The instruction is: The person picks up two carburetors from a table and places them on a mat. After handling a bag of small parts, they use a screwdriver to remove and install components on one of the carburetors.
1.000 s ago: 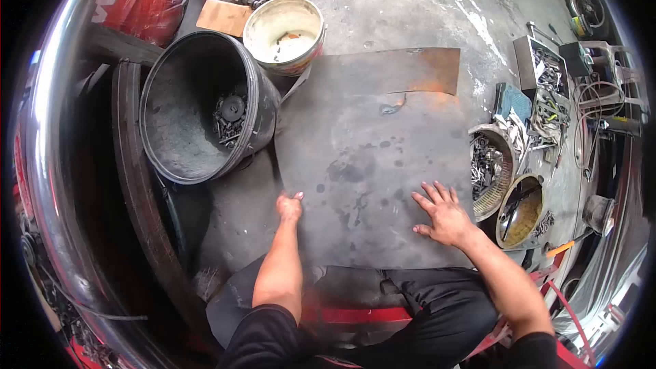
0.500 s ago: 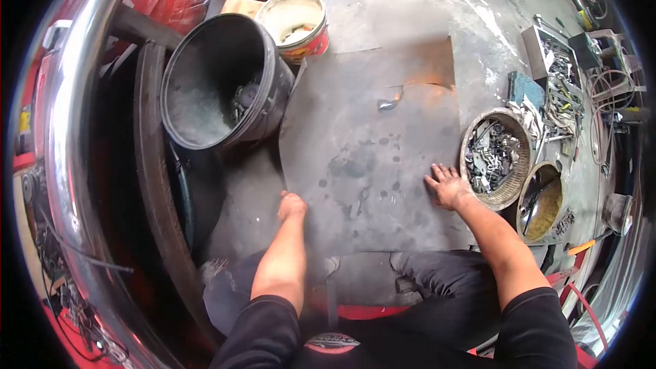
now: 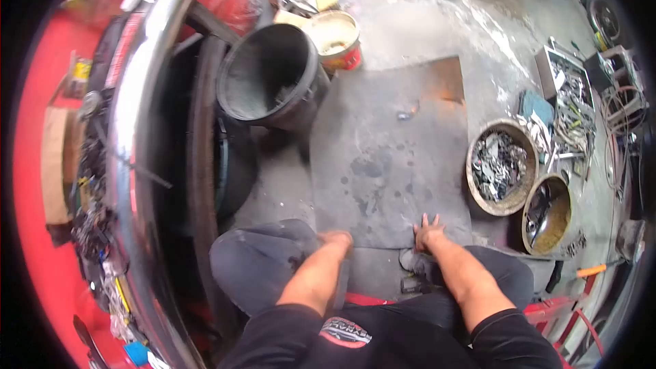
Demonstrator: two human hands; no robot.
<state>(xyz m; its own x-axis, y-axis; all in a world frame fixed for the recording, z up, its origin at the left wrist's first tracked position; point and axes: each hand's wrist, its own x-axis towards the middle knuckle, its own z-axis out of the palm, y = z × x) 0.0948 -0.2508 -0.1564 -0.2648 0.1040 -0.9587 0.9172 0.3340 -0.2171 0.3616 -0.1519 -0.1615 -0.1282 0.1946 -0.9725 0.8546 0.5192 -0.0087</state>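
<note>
A dark, stained flat sheet (image 3: pixel 383 171) lies on the floor in front of my knees. At its near left corner rests my left hand (image 3: pixel 336 239), closed at the edge; what its fingers hold, if anything, is hidden. My right hand (image 3: pixel 429 234) lies on the sheet's near right part, fingers spread, holding nothing. A small shiny object (image 3: pixel 406 115) sits on the far part of the sheet, beside an orange-brown patch.
Left stand a black bucket (image 3: pixel 307 96), a smaller white bucket (image 3: pixel 352 44) and a chrome bumper (image 3: pixel 133 109). To the right are a round basket of metal parts (image 3: pixel 523 201), a round bowl (image 3: pixel 562 222) and a tool tray (image 3: pixel 547 72).
Both hands have moved nearer to my body, and my right hand has also come closer to my left. The view has shifted, with the bumper and buckets now further right.
</note>
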